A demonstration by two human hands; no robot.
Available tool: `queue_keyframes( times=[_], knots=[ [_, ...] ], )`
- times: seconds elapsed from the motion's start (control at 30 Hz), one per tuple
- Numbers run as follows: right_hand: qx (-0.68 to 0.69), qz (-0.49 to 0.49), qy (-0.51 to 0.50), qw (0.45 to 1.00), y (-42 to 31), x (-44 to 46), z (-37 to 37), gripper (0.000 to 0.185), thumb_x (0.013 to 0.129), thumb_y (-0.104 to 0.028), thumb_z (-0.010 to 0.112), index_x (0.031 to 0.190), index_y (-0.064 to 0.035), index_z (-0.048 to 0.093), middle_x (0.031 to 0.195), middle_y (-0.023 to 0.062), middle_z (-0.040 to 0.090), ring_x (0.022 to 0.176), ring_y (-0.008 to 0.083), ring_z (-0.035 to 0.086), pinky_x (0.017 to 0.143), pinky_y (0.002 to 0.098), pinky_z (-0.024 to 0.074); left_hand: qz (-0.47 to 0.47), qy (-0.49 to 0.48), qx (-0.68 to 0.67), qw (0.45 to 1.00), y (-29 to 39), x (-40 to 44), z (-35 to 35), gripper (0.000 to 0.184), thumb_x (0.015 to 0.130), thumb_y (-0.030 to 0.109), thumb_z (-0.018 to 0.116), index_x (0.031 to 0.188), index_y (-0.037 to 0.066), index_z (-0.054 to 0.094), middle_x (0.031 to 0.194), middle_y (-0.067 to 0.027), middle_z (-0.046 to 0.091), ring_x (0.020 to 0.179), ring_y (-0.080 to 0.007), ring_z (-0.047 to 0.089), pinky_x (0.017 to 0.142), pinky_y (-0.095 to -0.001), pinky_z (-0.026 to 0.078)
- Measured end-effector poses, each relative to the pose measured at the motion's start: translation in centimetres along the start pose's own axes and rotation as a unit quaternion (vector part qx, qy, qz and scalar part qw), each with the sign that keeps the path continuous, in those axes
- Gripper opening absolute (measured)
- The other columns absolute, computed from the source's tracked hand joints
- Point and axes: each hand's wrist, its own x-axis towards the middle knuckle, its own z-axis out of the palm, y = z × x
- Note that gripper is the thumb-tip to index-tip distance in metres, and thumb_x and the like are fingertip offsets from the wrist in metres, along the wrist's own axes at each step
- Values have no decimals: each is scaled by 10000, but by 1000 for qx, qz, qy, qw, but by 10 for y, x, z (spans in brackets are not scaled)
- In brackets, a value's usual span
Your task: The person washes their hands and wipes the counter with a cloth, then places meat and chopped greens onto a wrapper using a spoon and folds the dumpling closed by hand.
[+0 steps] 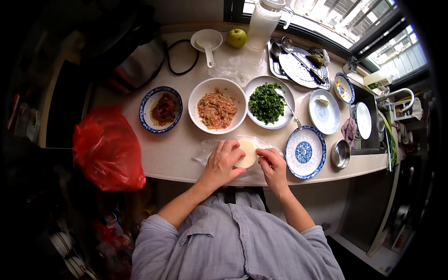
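A stack of round pale dough wrappers (247, 154) lies on clear plastic film (203, 154) near the counter's front edge. My left hand (221, 161) rests at the left side of the stack, its fingers curved and apart over the rim. At the right rim, my right hand (272, 168) has thumb and index finger pinched together; whether a wrapper edge is between them is too small to tell. Behind stand a white bowl of minced meat (217, 107), a plate of chopped greens (266, 103) with a spoon, and an unfilled blue-rimmed plate (305, 152).
A blue-rimmed bowl with dark meat (161, 109) and a red plastic bag (108, 148) are at left. To the right sit a white plate (324, 112), a metal bowl (340, 154) and the sink. A jug (265, 23) and apple (236, 38) stand behind.
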Motion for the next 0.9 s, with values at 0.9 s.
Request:
queue_keyframes(
  times=[0.9],
  knots=[
    [162,85,92,979,-8,-12,22,244,836,32,569,1074,-1,608,894,47,583,716,86,568,614,210,465,-64,0,-220,973,-19,-4,-3,60,742,12,671,800,8,654,922,-80,620,786,-135,572,624,-232,480]
  ],
)
